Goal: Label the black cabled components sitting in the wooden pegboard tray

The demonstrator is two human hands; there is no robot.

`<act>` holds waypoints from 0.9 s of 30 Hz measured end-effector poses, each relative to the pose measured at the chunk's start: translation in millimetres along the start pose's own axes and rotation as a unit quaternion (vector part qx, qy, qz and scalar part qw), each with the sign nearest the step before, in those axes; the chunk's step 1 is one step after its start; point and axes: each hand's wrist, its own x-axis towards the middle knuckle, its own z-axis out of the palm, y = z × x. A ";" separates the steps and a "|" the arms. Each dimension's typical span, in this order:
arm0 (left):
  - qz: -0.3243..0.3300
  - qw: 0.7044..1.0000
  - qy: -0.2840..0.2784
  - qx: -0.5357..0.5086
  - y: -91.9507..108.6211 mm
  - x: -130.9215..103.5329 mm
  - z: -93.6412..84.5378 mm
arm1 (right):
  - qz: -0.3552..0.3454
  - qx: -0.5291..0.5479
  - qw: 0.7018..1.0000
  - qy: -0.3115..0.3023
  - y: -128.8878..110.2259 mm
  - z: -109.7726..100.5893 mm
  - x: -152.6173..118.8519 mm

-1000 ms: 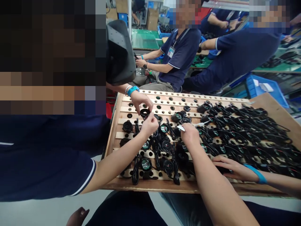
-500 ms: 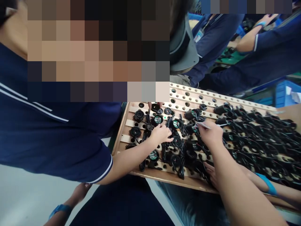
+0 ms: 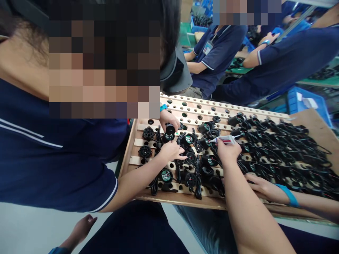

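Low at the left edge is my left hand point(image 3: 82, 228), away from the tray, its fingers curled together and nothing visible in them. My right hand point(image 3: 229, 151) is closed around a white tube point(image 3: 227, 139) above the wooden tray point(image 3: 180, 201). The tube's thin nozzle points left, close to a black cylindrical part point(image 3: 205, 143) with wires. Round black grilles point(image 3: 145, 151) and parts with green boards point(image 3: 166, 175) lie among coiled black cables nearby.
At the left, a co-worker reaches in with one hand point(image 3: 171, 151) and grips a black part with the other point(image 3: 169, 119). Another person's banded hand point(image 3: 265, 187) rests beneath my right forearm. Behind stands a blue bin point(image 3: 307, 104).
The view has shifted, carrying the tray leftward in the picture. The tube in my right hand shows more fully. The co-worker's far hand has come into clearer view, gripping a black part.
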 end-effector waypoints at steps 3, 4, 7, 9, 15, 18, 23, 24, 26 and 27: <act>-0.005 0.999 -0.006 -0.045 -3.2 3.0 1.8 | 0.030 0.028 0.999 -0.017 0.7 3.0 -0.4; -0.007 0.999 -0.009 -0.047 -2.9 3.3 1.0 | 0.038 0.035 0.998 -0.022 0.0 2.9 -1.1; 0.005 0.999 -0.031 -0.030 1.2 -1.1 -5.4 | 0.056 0.047 0.997 -0.023 -5.9 -0.7 -6.9; 0.034 0.998 -0.052 0.007 1.7 -6.9 -10.3 | 0.052 0.041 0.998 -0.007 -10.0 -3.3 -11.9; 0.138 0.971 -0.092 0.174 -10.1 -11.3 -10.8 | 0.012 0.024 0.999 0.021 -7.5 -10.4 -11.8; 0.145 0.961 -0.104 0.213 -8.7 -11.0 -13.6 | 0.025 0.040 0.998 0.031 -8.9 -17.4 -10.8; 0.155 0.937 -0.145 0.279 -6.6 -11.1 -27.6 | 0.020 0.087 0.996 0.027 -18.6 -14.0 -15.6; 0.159 0.936 -0.145 0.279 -5.5 -10.3 -29.7 | 0.010 0.089 0.996 0.026 -19.6 -13.0 -18.1; 0.165 0.934 -0.147 0.282 -0.2 -6.0 -30.5 | -0.018 0.077 0.997 0.025 -17.2 -15.3 -23.9; 0.165 0.934 -0.150 0.280 4.2 -2.9 -29.1 | -0.034 0.064 0.997 0.023 -13.6 -19.0 -26.9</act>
